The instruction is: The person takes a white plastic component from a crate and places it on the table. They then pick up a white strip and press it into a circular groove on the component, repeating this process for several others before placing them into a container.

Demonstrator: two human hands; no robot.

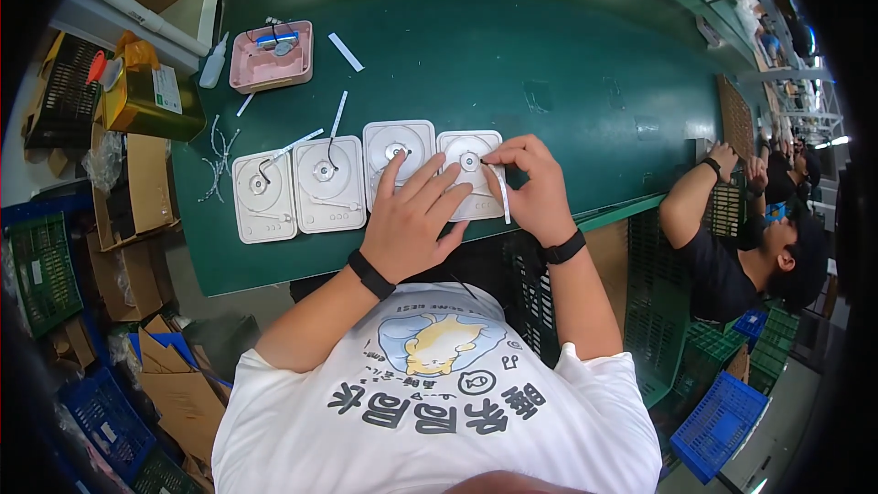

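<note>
Several white plastic panels shaped like small record players lie in a row along the near edge of the green table (439, 64). My left hand (410, 220) rests with fingers spread across the two right-hand panels, a white panel (395, 134) and the rightmost panel (471, 141). My right hand (540, 194) pinches the black end of a narrow white strip (506, 206) beside the round centre of the rightmost panel; the strip hangs down past its right edge. On the far-left panel (265, 220) and its neighbour panel (329, 217), black leads curve from the centres to white strips.
Beyond the panels stand a pink box (272, 73) with small parts and a squeeze bottle (214, 62). Loose white strips (346, 52) and a clear tangle (219, 157) lie nearby. At the left is a yellow metal can (151, 101); at the right, a co-worker (722, 265) and crates (718, 425).
</note>
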